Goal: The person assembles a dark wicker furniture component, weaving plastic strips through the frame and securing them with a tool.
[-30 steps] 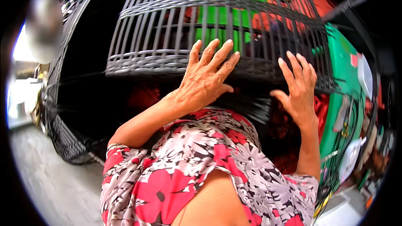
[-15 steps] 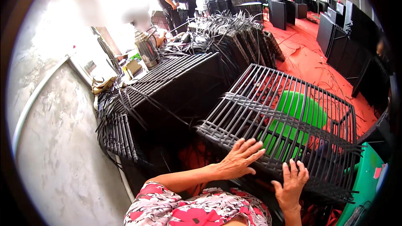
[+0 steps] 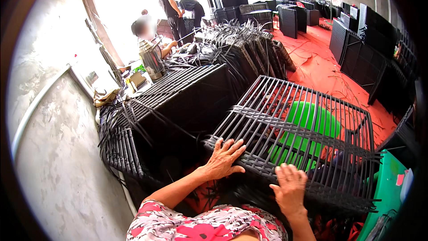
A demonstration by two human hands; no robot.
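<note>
In front of me lies a black woven frame [image 3: 261, 166], a rectangular rack of parallel dark strands crossed by woven bands. My left hand [image 3: 223, 159] rests with its fingers stretched out on the woven band by the frame's near left corner. Flat on the same near edge, further right, is my right hand [image 3: 290, 188], its fingers extended and close together. Neither hand is wrapped round anything. Loose strand ends stick out at the frame's right side. Through the strands shows a green chair [image 3: 312, 118].
To the left stand stacked woven panels [image 3: 178, 90] with loose strands, a metal flask [image 3: 151, 59] on top, beside a grey wall [image 3: 58, 151]. A green board [image 3: 387, 187] is at my right. Red floor covering [image 3: 312, 58] stretches behind, among black panels. Several people are further back.
Both hands have slid left along the frame's near edge; the left is now nearer its left corner. The view has shifted slightly, and a person behind the flask shows more clearly.
</note>
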